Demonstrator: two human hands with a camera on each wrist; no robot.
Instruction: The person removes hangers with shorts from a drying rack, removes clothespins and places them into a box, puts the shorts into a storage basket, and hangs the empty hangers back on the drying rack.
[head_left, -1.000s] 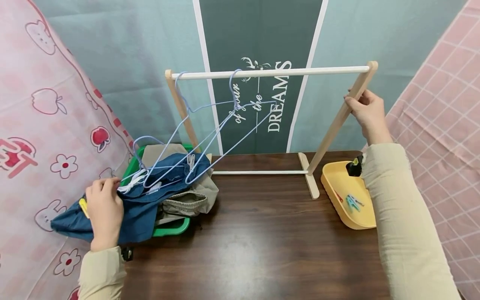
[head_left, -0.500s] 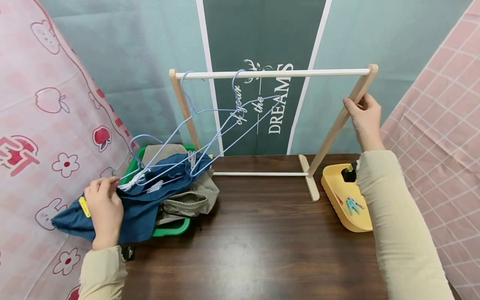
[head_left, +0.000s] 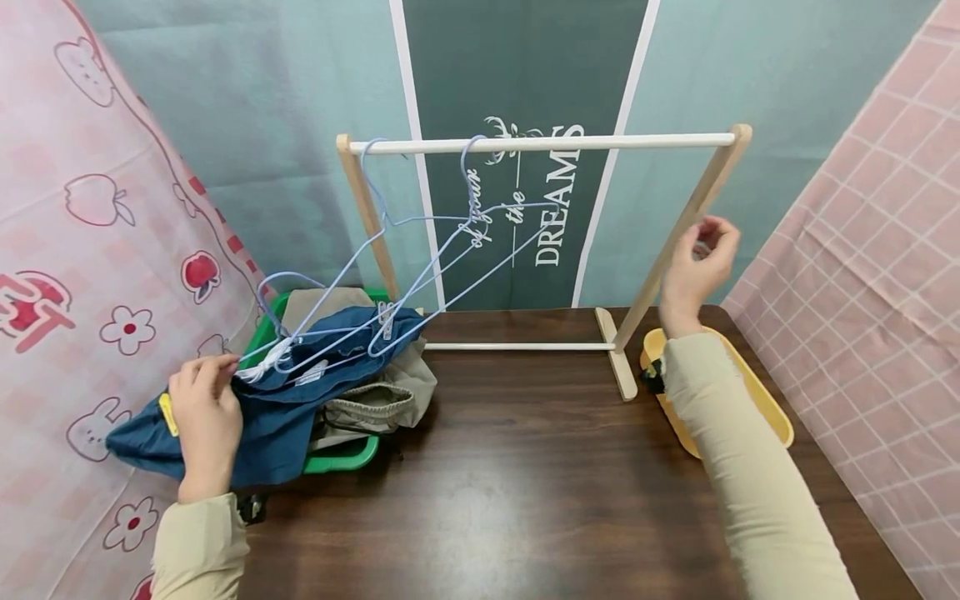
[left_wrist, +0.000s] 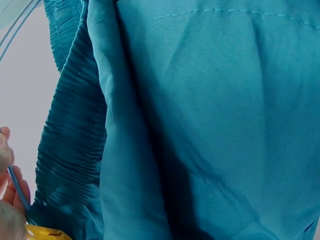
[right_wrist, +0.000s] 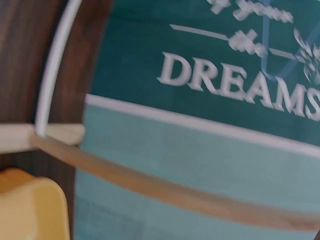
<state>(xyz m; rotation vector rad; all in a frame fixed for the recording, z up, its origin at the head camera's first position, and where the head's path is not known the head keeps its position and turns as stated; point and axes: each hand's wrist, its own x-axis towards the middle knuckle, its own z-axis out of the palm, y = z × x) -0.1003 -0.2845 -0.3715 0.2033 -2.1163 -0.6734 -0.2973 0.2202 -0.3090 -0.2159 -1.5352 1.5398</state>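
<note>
My left hand (head_left: 206, 421) pinches the wire end of a light-blue hanger (head_left: 288, 275), low on the left. Blue shorts (head_left: 273, 446) with white drawstrings lie around that hanger, a yellow clothes peg (head_left: 169, 414) on them beside the hand. In the left wrist view the fingers (left_wrist: 19, 192) are around the hanger wire, and the shorts' gathered waistband (left_wrist: 70, 150) fills much of the picture. My right hand (head_left: 701, 267), fingers loosely curved and holding nothing visible, is near the right post (head_left: 708, 187) of the clothes rack. Two more blue hangers (head_left: 431, 218) hang from the rack's white bar (head_left: 600, 143).
A green basket (head_left: 348, 457) sits under the shorts, holding grey-beige clothes (head_left: 412, 379). At the right stands a yellow tray (head_left: 776, 421), partly hidden by my forearm. Curtains (head_left: 862, 242) enclose the dark wooden table (head_left: 480, 500).
My right hand has let go of the rack's right post and moved down and slightly left. My left hand stays at the hanger and shorts.
</note>
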